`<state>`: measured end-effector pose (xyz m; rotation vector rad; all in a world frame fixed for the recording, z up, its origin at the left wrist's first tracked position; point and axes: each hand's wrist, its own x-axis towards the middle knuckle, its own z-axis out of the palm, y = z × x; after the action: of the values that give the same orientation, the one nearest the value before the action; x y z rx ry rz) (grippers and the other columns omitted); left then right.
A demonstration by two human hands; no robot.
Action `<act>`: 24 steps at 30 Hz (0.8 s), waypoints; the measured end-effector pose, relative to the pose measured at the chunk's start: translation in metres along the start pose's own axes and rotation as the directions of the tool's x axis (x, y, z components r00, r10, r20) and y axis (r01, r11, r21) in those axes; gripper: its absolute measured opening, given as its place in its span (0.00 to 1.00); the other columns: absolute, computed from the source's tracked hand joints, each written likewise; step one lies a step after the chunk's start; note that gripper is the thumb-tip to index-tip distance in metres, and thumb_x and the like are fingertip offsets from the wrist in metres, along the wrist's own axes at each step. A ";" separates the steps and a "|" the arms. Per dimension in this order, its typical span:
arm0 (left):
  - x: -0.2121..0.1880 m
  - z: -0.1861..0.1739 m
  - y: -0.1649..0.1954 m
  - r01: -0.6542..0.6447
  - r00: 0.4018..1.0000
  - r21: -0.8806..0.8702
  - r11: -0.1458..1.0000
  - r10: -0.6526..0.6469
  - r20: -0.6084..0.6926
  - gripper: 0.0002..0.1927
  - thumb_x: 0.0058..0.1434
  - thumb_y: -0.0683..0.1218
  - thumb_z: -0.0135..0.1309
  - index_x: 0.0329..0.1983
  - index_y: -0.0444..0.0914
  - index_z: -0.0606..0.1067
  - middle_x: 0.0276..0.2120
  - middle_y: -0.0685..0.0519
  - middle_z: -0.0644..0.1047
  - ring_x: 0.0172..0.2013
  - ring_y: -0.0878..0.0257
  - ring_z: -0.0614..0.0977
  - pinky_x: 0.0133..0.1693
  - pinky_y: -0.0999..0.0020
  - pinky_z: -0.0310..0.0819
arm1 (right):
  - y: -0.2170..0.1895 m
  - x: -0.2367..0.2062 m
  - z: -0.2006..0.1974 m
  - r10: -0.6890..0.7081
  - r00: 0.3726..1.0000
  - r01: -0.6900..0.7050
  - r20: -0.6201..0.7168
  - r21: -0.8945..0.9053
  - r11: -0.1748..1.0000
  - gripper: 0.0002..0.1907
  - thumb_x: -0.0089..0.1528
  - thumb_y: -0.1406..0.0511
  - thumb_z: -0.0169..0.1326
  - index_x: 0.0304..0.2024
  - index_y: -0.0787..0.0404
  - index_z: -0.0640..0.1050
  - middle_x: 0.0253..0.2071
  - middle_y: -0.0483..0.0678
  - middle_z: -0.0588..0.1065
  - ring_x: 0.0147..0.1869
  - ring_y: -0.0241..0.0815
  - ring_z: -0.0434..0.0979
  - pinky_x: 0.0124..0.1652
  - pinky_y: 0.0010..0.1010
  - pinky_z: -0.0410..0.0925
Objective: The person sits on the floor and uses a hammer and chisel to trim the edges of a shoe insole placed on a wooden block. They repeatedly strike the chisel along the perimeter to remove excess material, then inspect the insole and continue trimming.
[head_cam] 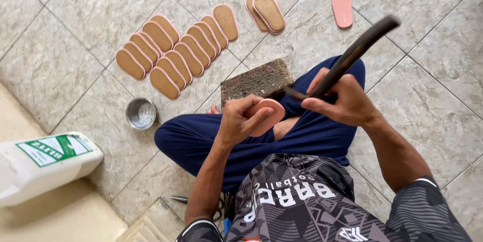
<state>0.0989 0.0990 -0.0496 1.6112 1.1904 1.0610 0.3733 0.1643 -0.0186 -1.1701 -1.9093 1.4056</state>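
A pink sole (266, 115) was gripped in the left hand (240, 121); a dark curved tool (352, 53), angled up-right, was clasped by the right hand (344, 103) just beside it.

We count fourteen tan soles (173, 50) laid on the floor tiles (75, 30), two of them stacked apart. We see two pink soles, one lying alone (342, 6), one held (269, 113). One metal cup (141, 113), one white jug (43, 164), one block (256, 81), one dark curved tool (352, 55).
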 end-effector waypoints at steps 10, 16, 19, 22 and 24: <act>0.011 0.002 -0.004 -0.321 0.939 0.142 0.936 0.334 -0.085 0.09 0.62 0.49 0.64 0.41 0.40 0.80 0.37 0.56 0.83 0.46 0.61 0.84 0.50 0.64 0.75 | 0.012 -0.004 0.014 -0.062 0.981 0.138 -0.182 0.439 0.888 0.20 0.58 0.71 0.67 0.46 0.62 0.70 0.38 0.46 0.77 0.40 0.26 0.77 0.38 0.17 0.70; 0.020 0.004 0.003 -0.351 0.926 0.300 0.887 0.376 -0.028 0.09 0.59 0.49 0.65 0.40 0.43 0.80 0.37 0.58 0.83 0.46 0.61 0.83 0.51 0.62 0.71 | 0.010 -0.009 0.046 -0.187 0.956 0.270 -0.224 0.438 0.857 0.24 0.55 0.74 0.68 0.47 0.62 0.68 0.47 0.50 0.79 0.38 0.24 0.75 0.38 0.15 0.71; 0.017 0.015 0.009 -0.323 0.870 0.455 0.830 0.449 -0.202 0.12 0.62 0.49 0.64 0.45 0.39 0.79 0.42 0.53 0.82 0.50 0.58 0.81 0.53 0.60 0.71 | 0.012 -0.006 0.071 -0.148 0.907 0.281 -0.394 0.307 0.909 0.19 0.59 0.76 0.66 0.46 0.64 0.70 0.42 0.51 0.78 0.46 0.30 0.80 0.46 0.21 0.75; -0.001 0.038 0.014 -0.004 0.860 0.358 0.934 0.186 -0.476 0.13 0.68 0.48 0.61 0.46 0.34 0.78 0.42 0.48 0.82 0.50 0.54 0.82 0.53 0.58 0.74 | 0.020 0.000 0.086 -0.120 0.777 0.325 -0.618 0.230 0.917 0.19 0.62 0.75 0.66 0.46 0.63 0.68 0.40 0.49 0.79 0.45 0.30 0.81 0.45 0.20 0.76; -0.008 0.054 0.010 0.396 0.863 -0.028 0.918 -0.382 -0.331 0.12 0.69 0.49 0.59 0.38 0.34 0.81 0.33 0.49 0.86 0.37 0.58 0.90 0.47 0.59 0.79 | 0.026 0.003 0.096 -0.052 0.716 0.353 -0.696 0.297 0.888 0.19 0.63 0.75 0.67 0.46 0.62 0.68 0.40 0.49 0.79 0.43 0.29 0.80 0.45 0.20 0.75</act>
<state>0.1514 0.0817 -0.0568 1.1706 1.6900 1.0658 0.3057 0.1203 -0.0760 -1.0172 -1.1106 0.9865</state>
